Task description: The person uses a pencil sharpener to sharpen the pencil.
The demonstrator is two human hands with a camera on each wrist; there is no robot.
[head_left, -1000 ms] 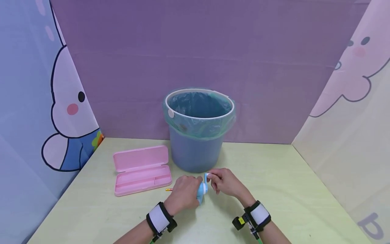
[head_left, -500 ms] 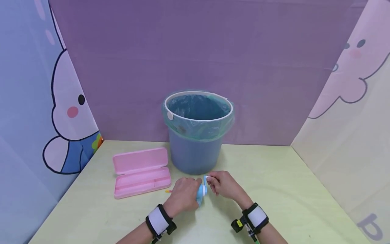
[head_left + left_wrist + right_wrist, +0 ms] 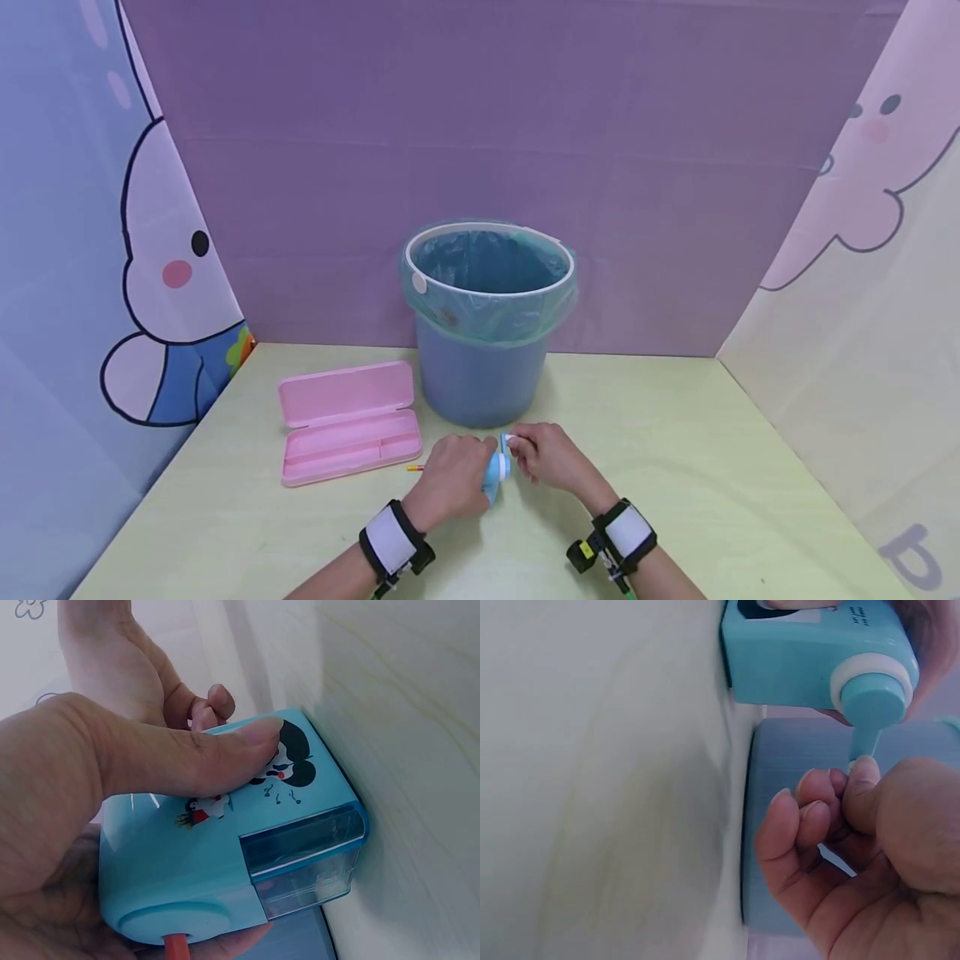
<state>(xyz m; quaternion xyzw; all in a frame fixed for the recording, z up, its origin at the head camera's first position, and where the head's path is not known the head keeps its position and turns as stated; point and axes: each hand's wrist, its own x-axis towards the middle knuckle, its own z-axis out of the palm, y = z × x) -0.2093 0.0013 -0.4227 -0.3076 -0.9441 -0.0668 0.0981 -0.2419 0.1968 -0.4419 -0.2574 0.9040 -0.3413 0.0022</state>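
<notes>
My left hand (image 3: 452, 475) grips a light-blue crank pencil sharpener (image 3: 202, 870) with cartoon prints and a clear shavings drawer (image 3: 307, 889). Its thumb lies across the printed face in the left wrist view. A red pencil (image 3: 177, 947) sticks out of the sharpener's hole, and its yellow-and-red end shows left of the hand in the head view. On the opposite end, beside a white ring, is the blue crank arm (image 3: 866, 741). My right hand (image 3: 553, 454) pinches the crank's small knob between thumb and fingers, mostly hiding it.
A pink pencil case (image 3: 351, 450) lies with its lid raised on the left of the pale table (image 3: 720, 483). Right behind the hands stands a blue bin (image 3: 480, 375) lined with a green bag. Beyond it hangs a purple backdrop (image 3: 487, 108).
My right wrist has moved slightly left, its fingers staying at the crank knob. The left hand holds the sharpener as before. The head view has shifted a little.
</notes>
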